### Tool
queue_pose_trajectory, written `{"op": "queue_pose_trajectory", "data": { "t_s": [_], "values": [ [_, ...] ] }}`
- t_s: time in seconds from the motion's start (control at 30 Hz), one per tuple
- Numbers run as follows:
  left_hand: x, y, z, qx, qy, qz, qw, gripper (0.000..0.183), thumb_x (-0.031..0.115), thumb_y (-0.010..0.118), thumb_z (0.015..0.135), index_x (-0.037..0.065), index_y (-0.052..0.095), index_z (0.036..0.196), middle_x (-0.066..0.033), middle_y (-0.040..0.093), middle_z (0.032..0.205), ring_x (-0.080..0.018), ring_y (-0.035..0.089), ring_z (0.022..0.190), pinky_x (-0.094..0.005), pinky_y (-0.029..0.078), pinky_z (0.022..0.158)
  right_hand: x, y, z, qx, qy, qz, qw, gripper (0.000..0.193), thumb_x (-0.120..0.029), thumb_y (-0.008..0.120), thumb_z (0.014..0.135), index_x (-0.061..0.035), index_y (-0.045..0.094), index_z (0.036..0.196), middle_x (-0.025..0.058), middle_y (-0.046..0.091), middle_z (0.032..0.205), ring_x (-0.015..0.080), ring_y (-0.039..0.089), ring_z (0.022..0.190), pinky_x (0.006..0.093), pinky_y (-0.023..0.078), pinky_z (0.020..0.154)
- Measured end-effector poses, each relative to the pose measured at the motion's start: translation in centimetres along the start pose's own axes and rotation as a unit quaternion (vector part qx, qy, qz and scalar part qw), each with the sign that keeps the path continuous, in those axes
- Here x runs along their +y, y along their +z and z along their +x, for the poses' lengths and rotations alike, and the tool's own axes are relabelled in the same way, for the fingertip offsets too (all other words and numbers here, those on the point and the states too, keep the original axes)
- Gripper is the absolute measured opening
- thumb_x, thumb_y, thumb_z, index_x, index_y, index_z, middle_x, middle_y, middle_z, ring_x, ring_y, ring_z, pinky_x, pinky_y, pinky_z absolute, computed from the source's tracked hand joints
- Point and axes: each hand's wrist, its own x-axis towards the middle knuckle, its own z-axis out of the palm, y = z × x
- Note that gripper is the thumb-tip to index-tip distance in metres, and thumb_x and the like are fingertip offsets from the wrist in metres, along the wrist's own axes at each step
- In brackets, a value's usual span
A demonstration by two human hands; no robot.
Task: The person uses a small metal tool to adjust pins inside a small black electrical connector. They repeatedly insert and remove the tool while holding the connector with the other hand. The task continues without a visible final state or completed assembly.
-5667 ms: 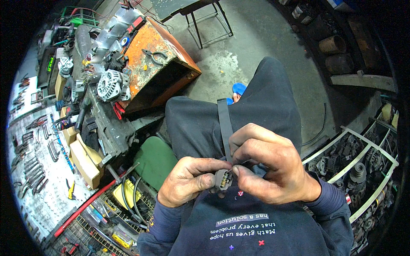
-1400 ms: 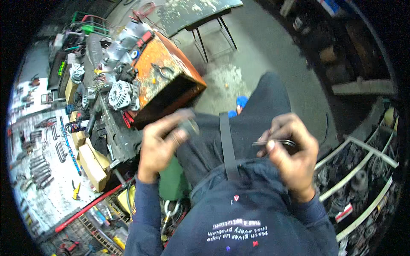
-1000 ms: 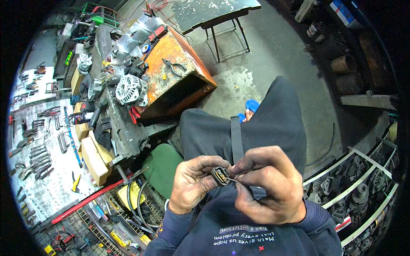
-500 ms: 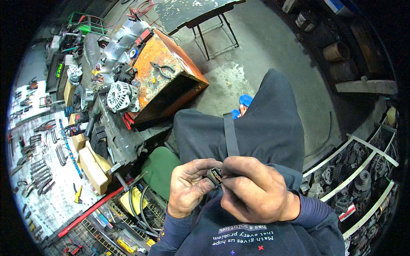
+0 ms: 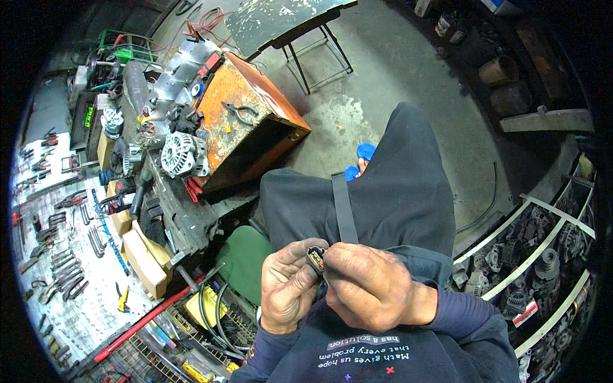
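Note:
In front of my lap, my left hand (image 5: 285, 293) pinches a small dark connector (image 5: 315, 258) between thumb and forefinger. Its oval opening faces up and shows brass-coloured metal inside. My right hand (image 5: 377, 287) is closed, with its fingertips pressed together against the connector's right edge. Whatever those fingertips hold, if anything, is hidden behind the knuckles. Both hands are smudged with dark dirt.
On the left, a rusty orange metal box (image 5: 223, 96) carries pliers (image 5: 240, 113), beside an alternator (image 5: 183, 154). Wrenches (image 5: 64, 265) lie on a pale workbench (image 5: 105, 319). A metal rack (image 5: 511, 274) of greasy parts stands right; a black-legged table (image 5: 274, 29) stands ahead.
The connector has tilted so its opening shows more fully, and the right fingertips have shifted to its side. Both hands moved slightly left; the view has shifted a little.

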Motion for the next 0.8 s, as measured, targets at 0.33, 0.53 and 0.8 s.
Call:
{"op": "queue_pose_trajectory", "data": {
  "t_s": [0.33, 0.53, 0.8],
  "values": [
    [-0.2, 0.1, -0.1, 0.002, -0.001, -0.025, 1.000, 0.047, 0.004, 0.073, 0.096, -0.013, 0.057, 0.136, -0.0200, 0.073, 0.123, -0.0241, 0.072, 0.112, -0.0345, 0.055, 0.103, -0.3, 0.0, -0.4, 0.009, 0.050, 0.010, 0.999, 0.030, -0.010, 0.076, 0.064, 0.0069, 0.065, 0.087, 0.0265, 0.068, 0.109, 0.0366, 0.074, 0.093, 0.0399, 0.064, 0.080],
    [0.2, 0.2, 0.1, 0.011, -0.004, 0.036, 0.999, 0.048, 0.007, 0.075, 0.095, -0.014, 0.059, 0.135, -0.0218, 0.072, 0.124, -0.0247, 0.072, 0.113, -0.0343, 0.055, 0.103, -0.6, -1.3, 0.6, -0.030, 0.150, 0.044, 0.987, 0.025, -0.004, 0.079, 0.076, 0.0038, 0.060, 0.091, 0.0225, 0.064, 0.111, 0.0320, 0.072, 0.087, 0.0366, 0.060, 0.071],
    [0.8, 0.1, -0.1, 0.011, -0.014, 0.115, 0.993, 0.048, 0.012, 0.077, 0.095, -0.012, 0.060, 0.134, -0.0210, 0.072, 0.124, -0.0234, 0.072, 0.112, -0.0330, 0.056, 0.101, -0.6, -1.8, 1.1, -0.048, 0.147, 0.036, 0.987, 0.025, -0.003, 0.077, 0.076, 0.0025, 0.057, 0.091, 0.0212, 0.062, 0.109, 0.0319, 0.070, 0.083, 0.0359, 0.058, 0.070]
  ]
}}
